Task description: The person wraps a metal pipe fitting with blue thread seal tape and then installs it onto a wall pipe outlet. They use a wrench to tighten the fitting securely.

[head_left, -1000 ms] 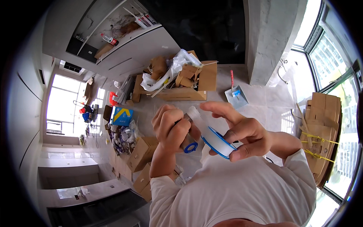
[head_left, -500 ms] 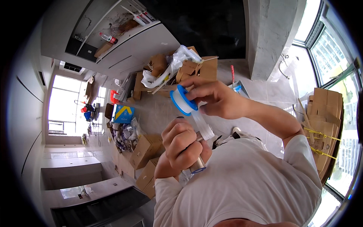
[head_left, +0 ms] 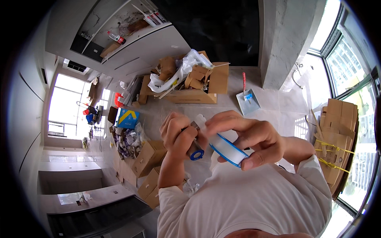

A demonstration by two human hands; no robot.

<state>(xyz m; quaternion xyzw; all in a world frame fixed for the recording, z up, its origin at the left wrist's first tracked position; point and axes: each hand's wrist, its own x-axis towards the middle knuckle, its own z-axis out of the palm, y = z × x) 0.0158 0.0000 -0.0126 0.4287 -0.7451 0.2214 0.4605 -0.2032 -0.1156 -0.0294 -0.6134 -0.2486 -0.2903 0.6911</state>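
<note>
My left hand [head_left: 176,131] is wrapped round a short metal tube [head_left: 194,147] with a blue ring at its lower end. In my right hand [head_left: 258,139] is a roll of white thread seal tape [head_left: 228,150] on a blue-rimmed spool, pinched between thumb and fingers. A pale strip of tape [head_left: 200,120] shows at the upper part of the tube, between the two hands. My right fingertips are close beside the tube and somewhat blurred. The left fingers hide most of the tube's middle.
Beyond my hands lies an open cardboard box [head_left: 194,97] of scraps and plastic wrap. A grey dustpan [head_left: 249,105] is on the tiled floor. More boxes [head_left: 149,158] stand at left, and flattened cardboard [head_left: 337,119] tied with yellow straps leans by the windows at right.
My right hand has brought the tape roll from above the tube down to its right side, turning the spool. My left hand has moved slightly up and left with the tube.
</note>
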